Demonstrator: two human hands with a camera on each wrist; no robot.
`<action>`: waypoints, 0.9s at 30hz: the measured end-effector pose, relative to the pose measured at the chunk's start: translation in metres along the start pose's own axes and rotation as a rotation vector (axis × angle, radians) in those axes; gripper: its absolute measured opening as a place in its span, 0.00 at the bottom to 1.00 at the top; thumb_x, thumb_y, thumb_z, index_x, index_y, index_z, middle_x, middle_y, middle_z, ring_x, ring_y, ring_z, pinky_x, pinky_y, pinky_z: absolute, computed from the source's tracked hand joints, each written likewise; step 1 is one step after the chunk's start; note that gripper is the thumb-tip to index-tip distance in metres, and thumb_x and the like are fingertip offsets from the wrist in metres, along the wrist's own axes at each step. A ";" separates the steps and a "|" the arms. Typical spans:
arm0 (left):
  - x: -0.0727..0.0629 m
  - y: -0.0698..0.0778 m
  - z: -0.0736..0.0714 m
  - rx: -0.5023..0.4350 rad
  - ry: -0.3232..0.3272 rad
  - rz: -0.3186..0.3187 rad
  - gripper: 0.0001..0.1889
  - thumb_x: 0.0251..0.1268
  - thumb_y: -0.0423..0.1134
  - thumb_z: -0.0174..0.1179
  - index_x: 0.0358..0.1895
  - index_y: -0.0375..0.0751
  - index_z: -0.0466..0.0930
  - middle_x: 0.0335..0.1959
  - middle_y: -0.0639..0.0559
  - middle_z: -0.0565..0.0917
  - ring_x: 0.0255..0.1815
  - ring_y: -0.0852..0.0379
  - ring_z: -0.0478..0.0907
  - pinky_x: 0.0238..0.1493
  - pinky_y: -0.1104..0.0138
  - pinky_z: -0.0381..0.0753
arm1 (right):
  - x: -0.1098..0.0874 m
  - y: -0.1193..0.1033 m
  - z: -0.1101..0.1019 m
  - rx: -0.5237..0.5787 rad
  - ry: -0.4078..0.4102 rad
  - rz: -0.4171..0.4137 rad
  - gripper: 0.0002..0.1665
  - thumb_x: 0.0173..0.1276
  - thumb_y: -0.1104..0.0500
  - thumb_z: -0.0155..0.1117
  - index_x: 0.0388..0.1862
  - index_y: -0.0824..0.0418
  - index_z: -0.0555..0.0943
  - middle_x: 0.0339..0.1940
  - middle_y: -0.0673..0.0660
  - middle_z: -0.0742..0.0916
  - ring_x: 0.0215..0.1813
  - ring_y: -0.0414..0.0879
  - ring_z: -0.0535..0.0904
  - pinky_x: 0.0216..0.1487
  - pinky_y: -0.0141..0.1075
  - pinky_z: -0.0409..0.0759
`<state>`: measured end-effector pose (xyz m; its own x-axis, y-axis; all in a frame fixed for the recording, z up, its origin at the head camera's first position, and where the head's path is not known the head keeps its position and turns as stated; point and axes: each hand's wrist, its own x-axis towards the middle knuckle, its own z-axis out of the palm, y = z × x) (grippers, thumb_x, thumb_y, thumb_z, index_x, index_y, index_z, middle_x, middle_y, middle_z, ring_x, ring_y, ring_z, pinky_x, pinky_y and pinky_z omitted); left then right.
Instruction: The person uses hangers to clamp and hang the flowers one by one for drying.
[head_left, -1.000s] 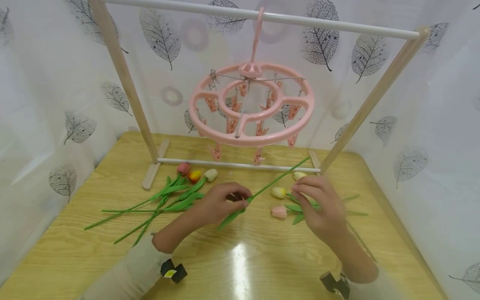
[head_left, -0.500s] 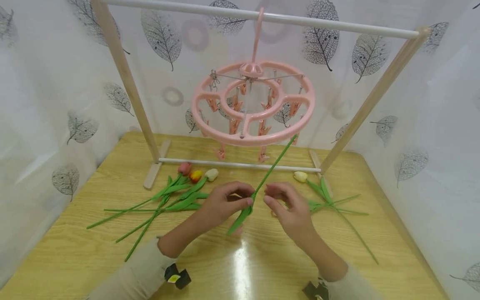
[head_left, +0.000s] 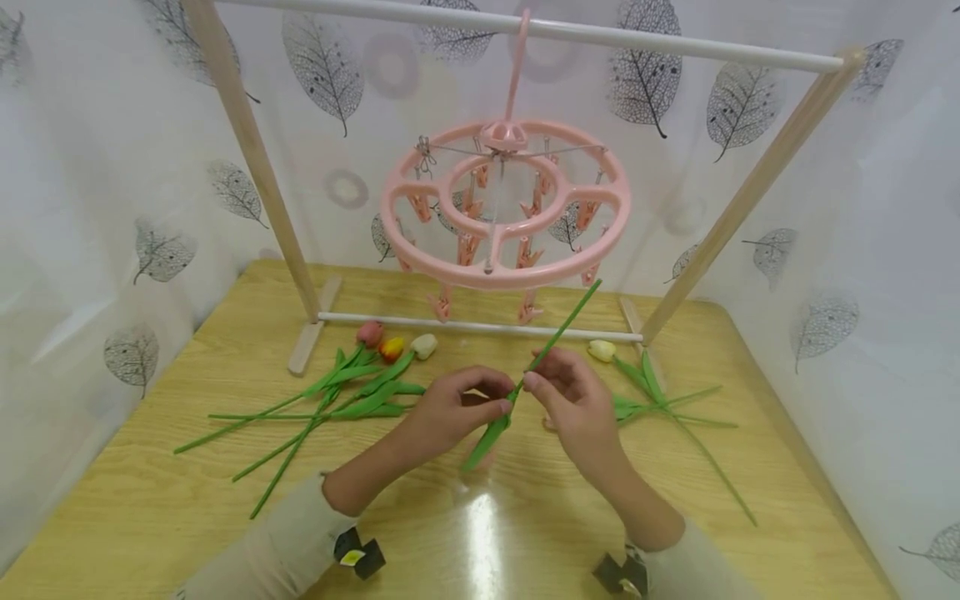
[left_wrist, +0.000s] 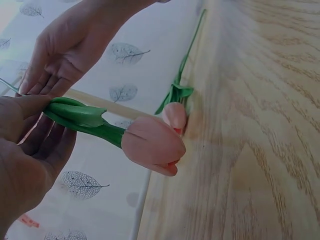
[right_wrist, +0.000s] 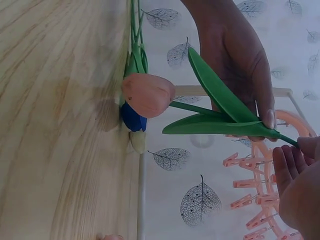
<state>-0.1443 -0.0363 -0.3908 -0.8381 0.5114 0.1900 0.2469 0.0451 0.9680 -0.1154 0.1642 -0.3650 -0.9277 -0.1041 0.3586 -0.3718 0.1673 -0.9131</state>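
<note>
A pink tulip (left_wrist: 152, 145) with green leaves (right_wrist: 225, 105) is held between both hands, bloom pointing down toward the person. In the head view its green stem (head_left: 564, 329) slants up and right, toward the clip hanger, while the bloom is mostly hidden under a leaf. My left hand (head_left: 457, 412) pinches the stem where the leaves begin. Just farther along, my right hand (head_left: 576, 404) pinches the stem between thumb and fingers, the other fingers curled. The right wrist view shows both hands close together on the stem, left hand (right_wrist: 235, 65) above right hand (right_wrist: 305, 192).
A pink round clip hanger (head_left: 502, 275) hangs from a white rod (head_left: 675, 43) on a wooden-legged stand. Several tulips (head_left: 367, 392) lie on the left, a blue tulip (right_wrist: 134, 119) among them. More tulips, one pale yellow (head_left: 602, 351), lie on the right, partly behind my right hand.
My right hand has moved left from above the right-hand tulips and now grips the held tulip's stem. The stem has turned steeper, and the left hand has shifted slightly right.
</note>
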 end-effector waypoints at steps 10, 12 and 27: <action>-0.001 0.002 0.001 -0.035 -0.017 -0.027 0.15 0.72 0.41 0.64 0.57 0.43 0.81 0.52 0.49 0.84 0.54 0.54 0.83 0.56 0.66 0.83 | 0.006 -0.007 0.000 0.041 -0.008 -0.037 0.15 0.72 0.66 0.65 0.55 0.67 0.77 0.43 0.55 0.84 0.45 0.45 0.84 0.50 0.34 0.85; -0.001 0.001 0.001 -0.028 -0.022 -0.025 0.15 0.72 0.41 0.64 0.57 0.43 0.81 0.53 0.50 0.84 0.55 0.55 0.82 0.56 0.66 0.83 | 0.007 -0.008 0.000 0.043 -0.009 -0.049 0.15 0.72 0.66 0.65 0.55 0.67 0.77 0.42 0.55 0.84 0.45 0.44 0.84 0.49 0.34 0.85; -0.003 0.005 0.001 -0.002 -0.006 -0.009 0.22 0.73 0.42 0.62 0.68 0.47 0.76 0.56 0.46 0.83 0.58 0.51 0.80 0.58 0.62 0.82 | 0.013 -0.014 0.000 0.033 0.000 -0.087 0.17 0.71 0.68 0.65 0.56 0.67 0.77 0.45 0.54 0.83 0.48 0.43 0.83 0.52 0.31 0.83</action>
<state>-0.1398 -0.0367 -0.3871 -0.8373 0.5160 0.1807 0.2387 0.0477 0.9699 -0.1218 0.1608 -0.3475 -0.8920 -0.1165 0.4368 -0.4495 0.1256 -0.8844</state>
